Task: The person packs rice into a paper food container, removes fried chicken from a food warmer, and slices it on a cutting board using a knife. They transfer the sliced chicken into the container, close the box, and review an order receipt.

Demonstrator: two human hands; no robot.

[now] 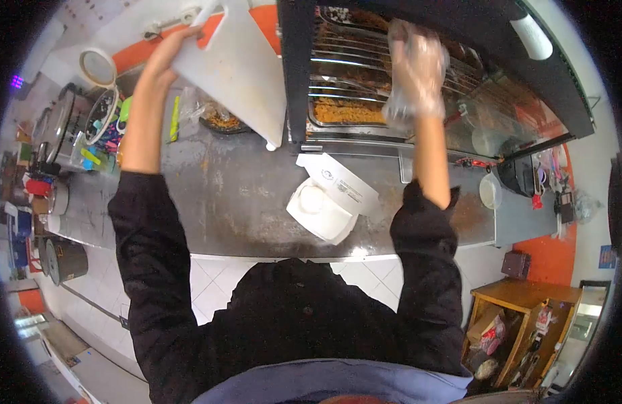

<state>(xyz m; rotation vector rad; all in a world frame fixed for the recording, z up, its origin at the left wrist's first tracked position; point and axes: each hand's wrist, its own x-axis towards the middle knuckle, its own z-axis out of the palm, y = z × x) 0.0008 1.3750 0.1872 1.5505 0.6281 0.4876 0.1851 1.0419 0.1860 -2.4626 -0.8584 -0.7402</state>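
Note:
My left hand is bare and closed on the edge of a white board, raised at the upper left beside the display case. My right hand, in a clear plastic glove, reaches into or before the open case; its fingers are blurred, and whether they hold anything is not visible. Inside the case are wire racks and a tray of orange-brown food. On the metal counter below lies an open white takeaway box with a printed flap.
A dark bowl of food stands on the counter left of the board. Further left are a lidded pot and a round basket. A white tub is at the right, above a wooden shelf unit.

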